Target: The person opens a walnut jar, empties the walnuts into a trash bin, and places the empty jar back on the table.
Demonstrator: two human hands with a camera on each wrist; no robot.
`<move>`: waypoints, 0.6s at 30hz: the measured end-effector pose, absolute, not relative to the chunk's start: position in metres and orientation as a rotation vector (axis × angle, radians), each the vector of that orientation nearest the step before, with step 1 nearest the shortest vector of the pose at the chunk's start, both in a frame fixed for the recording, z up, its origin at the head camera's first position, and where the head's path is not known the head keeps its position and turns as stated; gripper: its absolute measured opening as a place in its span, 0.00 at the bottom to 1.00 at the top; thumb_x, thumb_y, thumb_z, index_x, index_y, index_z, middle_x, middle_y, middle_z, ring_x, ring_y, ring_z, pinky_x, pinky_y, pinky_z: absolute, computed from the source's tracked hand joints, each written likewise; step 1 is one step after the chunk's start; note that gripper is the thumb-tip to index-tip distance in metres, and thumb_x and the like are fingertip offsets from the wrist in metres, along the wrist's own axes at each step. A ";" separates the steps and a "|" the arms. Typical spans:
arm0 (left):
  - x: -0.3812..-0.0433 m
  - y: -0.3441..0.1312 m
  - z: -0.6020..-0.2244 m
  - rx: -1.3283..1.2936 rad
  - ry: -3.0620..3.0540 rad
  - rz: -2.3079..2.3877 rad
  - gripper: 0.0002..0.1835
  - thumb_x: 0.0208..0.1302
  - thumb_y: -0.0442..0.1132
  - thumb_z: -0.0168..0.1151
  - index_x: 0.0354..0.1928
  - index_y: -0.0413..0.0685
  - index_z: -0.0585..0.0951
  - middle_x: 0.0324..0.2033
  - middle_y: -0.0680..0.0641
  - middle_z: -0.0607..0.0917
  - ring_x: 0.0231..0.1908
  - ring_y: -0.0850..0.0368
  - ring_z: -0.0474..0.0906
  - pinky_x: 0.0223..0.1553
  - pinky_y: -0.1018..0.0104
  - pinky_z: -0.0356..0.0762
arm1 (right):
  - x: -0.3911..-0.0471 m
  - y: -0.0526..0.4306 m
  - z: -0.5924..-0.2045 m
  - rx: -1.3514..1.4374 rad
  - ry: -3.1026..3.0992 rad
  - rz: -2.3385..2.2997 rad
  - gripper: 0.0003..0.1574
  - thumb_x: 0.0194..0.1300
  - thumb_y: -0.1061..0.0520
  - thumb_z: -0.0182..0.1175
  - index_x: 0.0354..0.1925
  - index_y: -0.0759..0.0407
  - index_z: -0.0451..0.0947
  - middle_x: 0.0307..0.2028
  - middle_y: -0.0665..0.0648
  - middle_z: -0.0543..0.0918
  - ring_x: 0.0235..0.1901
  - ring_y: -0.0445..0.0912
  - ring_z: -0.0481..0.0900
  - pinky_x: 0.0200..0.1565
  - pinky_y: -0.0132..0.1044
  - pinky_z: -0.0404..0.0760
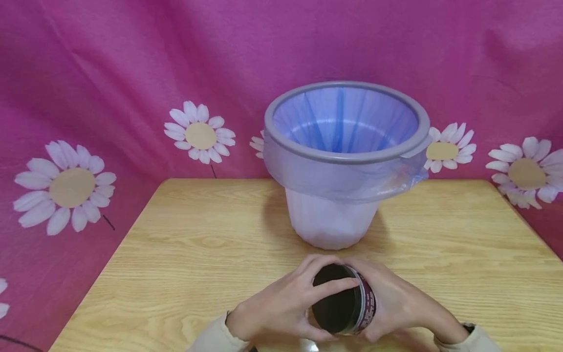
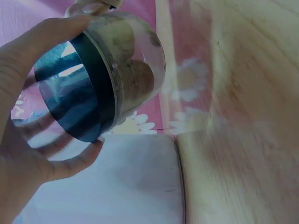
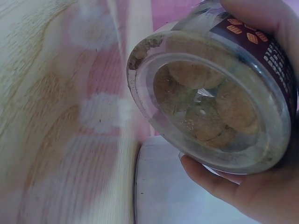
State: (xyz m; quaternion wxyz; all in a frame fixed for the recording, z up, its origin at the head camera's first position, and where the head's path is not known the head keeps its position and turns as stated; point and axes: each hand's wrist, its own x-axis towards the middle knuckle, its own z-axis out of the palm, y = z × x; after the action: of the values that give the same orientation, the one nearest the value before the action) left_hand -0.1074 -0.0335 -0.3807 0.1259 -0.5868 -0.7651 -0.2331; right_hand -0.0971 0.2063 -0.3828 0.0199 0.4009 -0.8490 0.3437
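Both hands hold a clear plastic jar point(image 3: 205, 102) tilted over the near part of the table. Through its bottom in the right wrist view, several round brown biscuits point(image 3: 238, 107) show inside. My left hand point(image 1: 286, 303) grips the dark, shiny lid point(image 1: 336, 310), its fingers spread around the edge and one lying across the top. The right hand point(image 1: 398, 298) wraps around the jar's side, by a dark label point(image 1: 368, 303) with pale print. In the left wrist view the lid point(image 2: 74, 98) sits on the jar's end.
A white bin point(image 1: 330, 222) lined with a translucent bluish bag point(image 1: 316, 178) stands just beyond the hands, its grey rim point(image 1: 347, 157) around the top. The wood-grain table point(image 1: 198, 234) backs onto a pink cloth point(image 1: 246, 44) with white daisies.
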 end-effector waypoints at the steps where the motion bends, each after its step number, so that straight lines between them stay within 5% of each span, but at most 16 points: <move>1: -0.108 -0.033 -0.380 -1.730 -2.228 -0.687 0.51 0.42 0.55 0.77 0.70 0.58 0.62 0.68 0.44 0.57 0.67 0.54 0.55 0.67 0.67 0.56 | -0.097 0.207 -0.383 1.242 -2.632 1.073 0.70 0.17 0.47 0.83 0.64 0.45 0.64 0.53 0.43 0.76 0.49 0.42 0.76 0.50 0.39 0.76; 6: -0.110 -0.034 -0.379 -1.824 -2.203 -0.706 0.51 0.43 0.48 0.78 0.70 0.55 0.62 0.70 0.45 0.57 0.70 0.56 0.50 0.70 0.64 0.50 | -0.097 0.206 -0.383 1.250 -2.610 1.061 0.70 0.15 0.49 0.82 0.63 0.44 0.64 0.53 0.44 0.76 0.49 0.42 0.76 0.49 0.38 0.76; 12: -0.110 -0.033 -0.380 -1.787 -2.192 -0.662 0.50 0.44 0.52 0.77 0.70 0.54 0.63 0.67 0.45 0.60 0.68 0.57 0.55 0.69 0.67 0.52 | -0.097 0.205 -0.384 1.277 -2.606 1.076 0.66 0.18 0.49 0.83 0.61 0.46 0.66 0.50 0.43 0.77 0.46 0.39 0.76 0.47 0.37 0.77; 18: -0.108 -0.033 -0.381 -1.771 -2.300 -0.674 0.53 0.41 0.48 0.77 0.72 0.60 0.59 0.71 0.46 0.52 0.70 0.56 0.47 0.69 0.66 0.49 | -0.095 0.206 -0.383 1.207 -2.670 1.112 0.70 0.17 0.50 0.83 0.64 0.45 0.64 0.51 0.43 0.76 0.46 0.40 0.75 0.47 0.37 0.78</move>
State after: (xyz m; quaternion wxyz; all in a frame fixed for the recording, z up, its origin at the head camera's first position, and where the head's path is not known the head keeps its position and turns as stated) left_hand -0.1079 -0.0334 -0.3808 0.0805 -0.5924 -0.7692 -0.2255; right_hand -0.0954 0.2055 -0.3833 0.0038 0.3851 -0.8519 0.3550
